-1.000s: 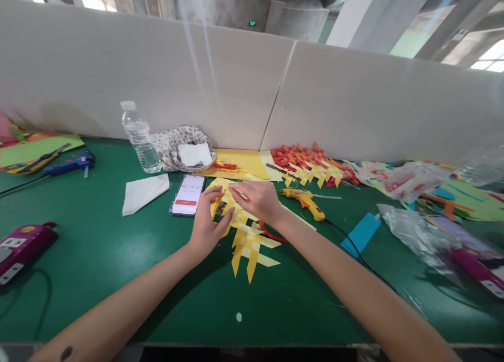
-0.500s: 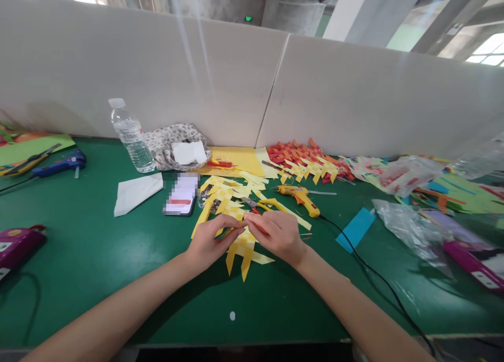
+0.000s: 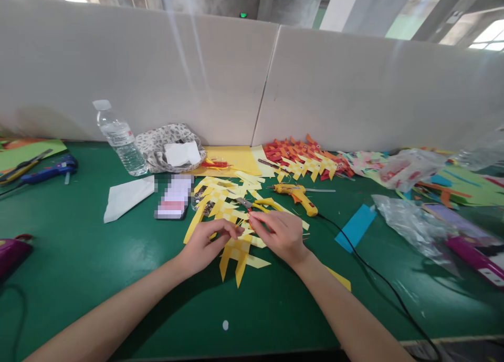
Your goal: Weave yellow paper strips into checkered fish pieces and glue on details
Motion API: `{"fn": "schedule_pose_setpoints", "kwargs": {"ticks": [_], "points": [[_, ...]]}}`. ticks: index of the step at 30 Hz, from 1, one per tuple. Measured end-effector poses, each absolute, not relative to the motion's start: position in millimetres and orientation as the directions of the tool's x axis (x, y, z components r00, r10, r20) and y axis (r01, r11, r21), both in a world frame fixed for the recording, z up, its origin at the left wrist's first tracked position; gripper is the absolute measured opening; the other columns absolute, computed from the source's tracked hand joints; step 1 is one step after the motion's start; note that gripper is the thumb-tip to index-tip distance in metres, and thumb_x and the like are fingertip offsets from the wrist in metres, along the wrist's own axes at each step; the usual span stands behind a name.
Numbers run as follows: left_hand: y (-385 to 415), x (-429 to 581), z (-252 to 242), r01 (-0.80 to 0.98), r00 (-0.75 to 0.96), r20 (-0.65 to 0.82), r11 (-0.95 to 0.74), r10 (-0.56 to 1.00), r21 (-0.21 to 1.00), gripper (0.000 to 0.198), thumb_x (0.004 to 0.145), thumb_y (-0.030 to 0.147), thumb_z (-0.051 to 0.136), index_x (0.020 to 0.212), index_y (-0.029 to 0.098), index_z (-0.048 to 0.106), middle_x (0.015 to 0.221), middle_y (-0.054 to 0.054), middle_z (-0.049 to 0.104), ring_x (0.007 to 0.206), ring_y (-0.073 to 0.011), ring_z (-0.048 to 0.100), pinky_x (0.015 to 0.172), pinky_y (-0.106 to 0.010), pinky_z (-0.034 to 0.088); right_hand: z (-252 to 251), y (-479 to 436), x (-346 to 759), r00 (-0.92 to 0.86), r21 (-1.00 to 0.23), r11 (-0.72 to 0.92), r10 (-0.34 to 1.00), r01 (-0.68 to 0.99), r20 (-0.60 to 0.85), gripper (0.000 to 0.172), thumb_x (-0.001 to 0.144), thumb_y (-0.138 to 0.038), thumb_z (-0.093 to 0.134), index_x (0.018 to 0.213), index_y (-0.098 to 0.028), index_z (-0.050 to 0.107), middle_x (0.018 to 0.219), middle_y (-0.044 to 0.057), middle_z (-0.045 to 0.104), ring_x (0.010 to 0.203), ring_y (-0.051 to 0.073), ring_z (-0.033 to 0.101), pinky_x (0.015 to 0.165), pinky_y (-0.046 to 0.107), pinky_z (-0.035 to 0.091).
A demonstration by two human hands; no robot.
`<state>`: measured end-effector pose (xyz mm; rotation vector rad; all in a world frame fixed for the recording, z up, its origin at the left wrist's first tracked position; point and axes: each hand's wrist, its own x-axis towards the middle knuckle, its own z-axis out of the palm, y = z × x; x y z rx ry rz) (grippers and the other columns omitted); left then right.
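My left hand point(image 3: 205, 243) and my right hand point(image 3: 280, 235) meet over a woven yellow paper piece point(image 3: 235, 250) lying on the green table point(image 3: 118, 278). Both hands have their fingertips pinched together at the same spot, on something small that I cannot make out. More woven yellow pieces point(image 3: 218, 194) lie just beyond the hands. A pair of scissors point(image 3: 252, 204) with yellow and red handles rests behind my right hand.
A yellow glue gun point(image 3: 296, 194) with a black cord point(image 3: 378, 283) lies to the right. A phone point(image 3: 173, 204), white tissue point(image 3: 126, 196), water bottle point(image 3: 118, 138) and cloth pouch point(image 3: 173, 146) sit at left. Red and orange paper pieces point(image 3: 303, 154) and plastic bags point(image 3: 417, 230) crowd the right.
Both hands drew back from the far pile toward me and now pinch together over the nearest woven piece. The view has shifted slightly.
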<state>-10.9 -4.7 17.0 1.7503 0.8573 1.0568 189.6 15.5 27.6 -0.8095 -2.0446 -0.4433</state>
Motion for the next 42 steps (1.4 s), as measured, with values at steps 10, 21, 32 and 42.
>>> {"fn": "schedule_pose_setpoints", "kwargs": {"ticks": [10,21,32,42], "points": [[2.3,-11.3,10.8,0.095,0.272,0.161,-0.193,0.949,0.977,0.022,0.085,0.031,0.052,0.096,0.022,0.069,0.099,-0.005,0.071,0.095,-0.019,0.065,0.087,-0.035,0.052,40.0,37.4,219.5,-0.062,-0.444,0.345,0.841,0.827,0.538,0.012,0.073,-0.023,0.056,0.084,-0.02,0.055,0.067,0.001,0.055,0.062,0.016,0.054,0.058,0.027,0.044],[6.7,-10.6,10.3,0.078,0.265,0.064,-0.087,0.962,0.993,0.025,0.082,0.036,0.056,0.098,0.022,0.07,0.107,-0.004,0.07,0.104,-0.0205,0.062,0.094,-0.035,0.048,31.7,31.5,207.3,-0.24,-0.226,0.246,0.969,0.942,0.055,0.055,0.062,-0.011,0.054,0.117,-0.013,0.047,0.111,0.015,0.057,0.103,0.029,0.054,0.079,0.033,0.043],[6.8,-10.4,7.1,0.089,0.252,0.05,-0.075,0.966,0.993,0.025,0.082,0.037,0.057,0.097,0.023,0.071,0.107,-0.004,0.07,0.102,-0.0211,0.063,0.094,-0.037,0.049,29.0,31.7,204.6,-0.073,-0.283,0.111,0.987,0.953,0.143,0.046,0.056,-0.008,0.056,0.101,-0.019,0.055,0.095,0.007,0.062,0.077,0.021,0.059,0.055,0.024,0.035],[7.1,-8.7,7.7,0.085,0.245,0.042,-0.064,0.969,0.994,0.025,0.081,0.037,0.058,0.096,0.022,0.071,0.106,-0.004,0.07,0.103,-0.0208,0.062,0.095,-0.036,0.048,33.5,27.2,202.1,-0.117,-0.372,0.245,0.935,0.895,0.334,0.027,0.062,-0.015,0.053,0.088,-0.022,0.056,0.086,0.003,0.063,0.083,0.02,0.057,0.062,0.026,0.04]]}}
